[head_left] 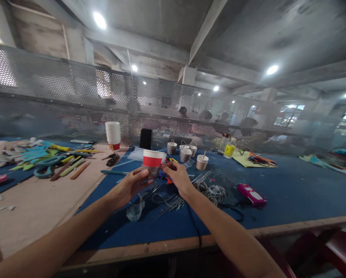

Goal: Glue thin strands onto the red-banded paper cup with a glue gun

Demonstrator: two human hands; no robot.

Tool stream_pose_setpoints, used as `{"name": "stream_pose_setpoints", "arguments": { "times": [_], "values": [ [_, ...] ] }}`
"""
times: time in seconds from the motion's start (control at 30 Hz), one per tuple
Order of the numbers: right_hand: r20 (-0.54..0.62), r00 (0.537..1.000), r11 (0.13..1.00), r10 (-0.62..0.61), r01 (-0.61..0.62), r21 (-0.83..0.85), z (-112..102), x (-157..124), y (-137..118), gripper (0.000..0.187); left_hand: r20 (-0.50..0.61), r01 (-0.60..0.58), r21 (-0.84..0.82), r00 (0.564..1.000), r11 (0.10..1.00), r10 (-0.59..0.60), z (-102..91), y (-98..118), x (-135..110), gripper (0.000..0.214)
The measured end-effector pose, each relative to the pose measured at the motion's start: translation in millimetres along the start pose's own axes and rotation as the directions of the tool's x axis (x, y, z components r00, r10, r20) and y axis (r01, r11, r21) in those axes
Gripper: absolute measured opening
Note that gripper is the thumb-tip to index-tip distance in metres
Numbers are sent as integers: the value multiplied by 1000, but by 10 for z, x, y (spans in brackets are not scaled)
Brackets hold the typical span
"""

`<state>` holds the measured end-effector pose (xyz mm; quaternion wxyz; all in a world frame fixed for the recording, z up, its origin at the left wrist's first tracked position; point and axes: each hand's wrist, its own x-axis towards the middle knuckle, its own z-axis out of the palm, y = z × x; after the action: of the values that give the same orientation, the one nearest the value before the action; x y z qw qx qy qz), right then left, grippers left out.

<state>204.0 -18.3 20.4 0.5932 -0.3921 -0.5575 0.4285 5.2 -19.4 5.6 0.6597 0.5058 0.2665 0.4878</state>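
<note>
My left hand [134, 184] is closed around the lower part of a white paper cup [152, 159] with a red band. Grey cord [151, 170] covers the cup's lower part, and the cup stands upright above the table. At the cup's right side, my right hand [177, 175] has its fingertips pinched together; what they hold is hidden. Just beneath the hands is a blue and orange tool [168, 180], partly covered, perhaps a glue gun. A tangle of grey cord [216, 193] lies right of my right wrist, and a crumpled clear piece [135, 210] lies below my left hand.
Several small cord-covered cups [185, 155] stand behind my hands, near a dark phone [145, 138]. Stacked paper cups [113, 133] stand at the back left. Scissors [47, 166] and clay-like sticks [80, 170] lie left. Bottles [229, 148] and a magenta box [251, 194] are right.
</note>
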Motion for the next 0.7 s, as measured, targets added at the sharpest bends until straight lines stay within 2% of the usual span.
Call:
{"name": "stream_pose_setpoints", "arguments": {
  "times": [0.3, 0.7],
  "values": [
    [20, 997, 991, 74, -75, 110, -6, 28, 23, 27, 7, 14, 14, 1000, 1000, -14, 13, 8, 11, 43],
    [17, 998, 996, 59, -60, 64, -27, 48, 85, 38, -16, -2, -7, 1000, 1000, 2, 11, 0, 5, 37]
  ]
}}
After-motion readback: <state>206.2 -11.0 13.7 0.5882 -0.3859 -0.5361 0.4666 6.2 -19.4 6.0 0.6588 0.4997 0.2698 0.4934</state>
